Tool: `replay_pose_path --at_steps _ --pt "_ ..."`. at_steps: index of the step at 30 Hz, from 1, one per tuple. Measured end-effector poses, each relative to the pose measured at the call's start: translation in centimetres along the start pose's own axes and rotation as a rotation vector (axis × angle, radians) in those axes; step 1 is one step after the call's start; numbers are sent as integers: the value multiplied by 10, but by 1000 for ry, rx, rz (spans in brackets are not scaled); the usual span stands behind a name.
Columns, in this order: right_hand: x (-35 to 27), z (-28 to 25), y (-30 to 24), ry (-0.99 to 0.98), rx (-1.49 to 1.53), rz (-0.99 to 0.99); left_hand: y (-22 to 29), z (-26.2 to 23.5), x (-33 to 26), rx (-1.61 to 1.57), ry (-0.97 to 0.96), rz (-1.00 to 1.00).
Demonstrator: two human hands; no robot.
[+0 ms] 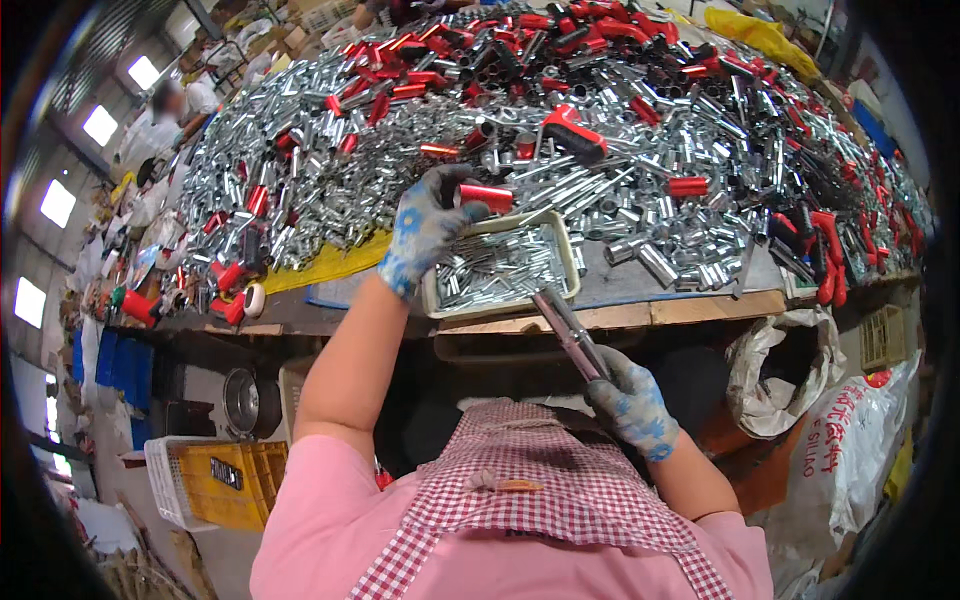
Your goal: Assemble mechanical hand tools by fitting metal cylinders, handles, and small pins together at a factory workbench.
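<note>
Left hand (425, 225), in a grey glove with blue dots, fingers closed around a short red tube (486, 195), held just above the far left corner of the shallow tray (572, 262) of thin metal pins. Right hand (630, 400), gloved alike, clamped on a long grey metal rod (568, 330), tilted, its tip at the tray's near edge. Beyond the tray: heap of silver and red tubes (600, 110).

Tray (572, 262) of pins (500, 265) on bench edge (680, 308), tube heap (600, 130) behind (sack (790, 370) right)
</note>
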State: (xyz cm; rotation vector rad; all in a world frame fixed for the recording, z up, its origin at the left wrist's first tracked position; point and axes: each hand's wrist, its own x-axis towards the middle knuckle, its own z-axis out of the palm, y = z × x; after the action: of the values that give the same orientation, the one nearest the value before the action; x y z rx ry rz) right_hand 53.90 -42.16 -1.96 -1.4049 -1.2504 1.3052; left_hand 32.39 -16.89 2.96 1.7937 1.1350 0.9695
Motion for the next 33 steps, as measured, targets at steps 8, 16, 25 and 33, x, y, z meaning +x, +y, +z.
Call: replay_pose_path --at_steps 8,16,25,33 --pt "6 9 -12 -262 595 118 -4 -23 -78 -611 -97 -59" --pt "11 23 -21 -278 583 173 -24 -29 -96 -679 -90 -194" --pt "17 31 -31 -271 572 189 -23 -45 -106 -326 -369 -237" --pt "33 32 -46 -307 540 154 -28 -44 -128 -228 -432 6"
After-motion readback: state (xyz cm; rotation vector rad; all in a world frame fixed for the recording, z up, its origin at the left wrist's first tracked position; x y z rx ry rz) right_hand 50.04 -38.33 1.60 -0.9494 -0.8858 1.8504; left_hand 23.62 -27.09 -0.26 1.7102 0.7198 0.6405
